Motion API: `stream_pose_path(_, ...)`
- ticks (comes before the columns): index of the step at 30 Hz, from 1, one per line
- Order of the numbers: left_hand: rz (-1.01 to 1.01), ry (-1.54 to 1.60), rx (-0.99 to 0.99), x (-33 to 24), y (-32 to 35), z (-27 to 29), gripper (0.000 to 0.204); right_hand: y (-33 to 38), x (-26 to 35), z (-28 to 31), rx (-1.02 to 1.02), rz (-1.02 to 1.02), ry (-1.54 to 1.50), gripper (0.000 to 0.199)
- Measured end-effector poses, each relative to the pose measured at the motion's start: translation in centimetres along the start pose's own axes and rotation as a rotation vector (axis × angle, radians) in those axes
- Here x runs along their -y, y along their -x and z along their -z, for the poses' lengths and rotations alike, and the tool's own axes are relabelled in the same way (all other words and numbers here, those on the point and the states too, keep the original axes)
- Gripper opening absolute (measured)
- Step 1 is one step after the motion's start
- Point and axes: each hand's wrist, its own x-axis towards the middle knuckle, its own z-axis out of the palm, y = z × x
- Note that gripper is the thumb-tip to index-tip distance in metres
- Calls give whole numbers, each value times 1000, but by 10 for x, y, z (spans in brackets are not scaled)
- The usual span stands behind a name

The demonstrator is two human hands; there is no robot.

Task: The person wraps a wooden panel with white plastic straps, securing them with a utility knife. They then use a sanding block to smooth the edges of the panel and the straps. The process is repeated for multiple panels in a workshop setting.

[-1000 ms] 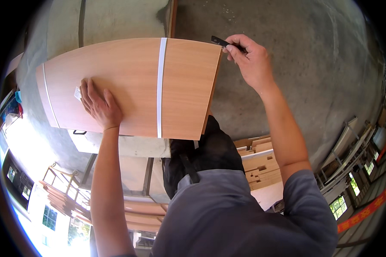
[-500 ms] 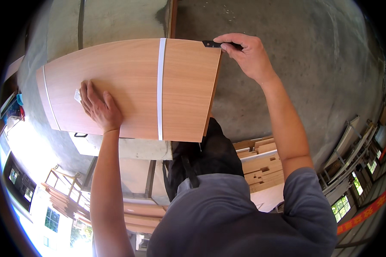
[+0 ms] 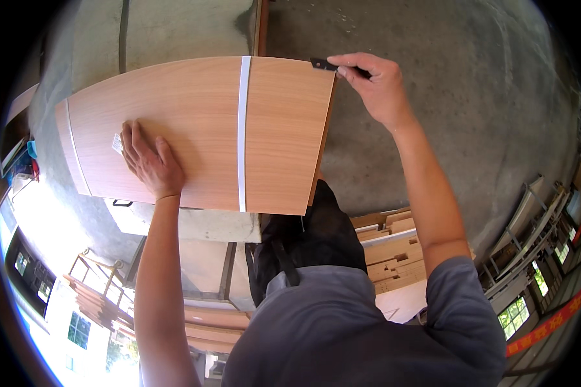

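A light wood-grain panel with white straps across it lies in front of me, its bottom edge near my body. My left hand rests on its left part, fingers stretched out and holding nothing. Beside those fingertips is a small white label. At the panel's far right corner, my right hand pinches a flat black blade-like tool with small holes in it. The tool's tip lies over the corner; I cannot tell whether it touches the wood. Its exact kind is unclear.
Under the panel is a pale worktable with a dark handle. Cut wooden pieces are stacked right of my legs. Boards and frames lean at the far right. Grey concrete floor spreads to the right.
My right hand and the black tool have shifted slightly to the right along the panel's corner. The left hand stays in its place on the panel.
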Motion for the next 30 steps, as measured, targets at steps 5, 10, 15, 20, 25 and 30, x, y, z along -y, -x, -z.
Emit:
stream_pose_path(5, 14, 13, 9, 0, -1, 0, 58, -6, 5, 1, -20, -18, -1, 21)
stream_pose_path(10, 15, 17, 11, 0, -1, 0, 58, -2, 1, -2, -42, -11, -20, 21)
stream_pose_path(15, 9, 3, 6, 1, 0, 0, 58, 2, 0, -2, -31, -47, -37, 22)
stream_pose_path(20, -1, 0, 4, 2, 0, 0, 58, 3, 2, -4, -37, -23, -52, 21)
stream_pose_path(25, 0, 12, 5, 1, 0, 0, 58, 7, 7, -7, -38, -34, -14, 22)
stream_pose_path(30, 4, 21, -1, 2, 1, 0, 58, 21, 1, -13, -65, 1, 13, 22)
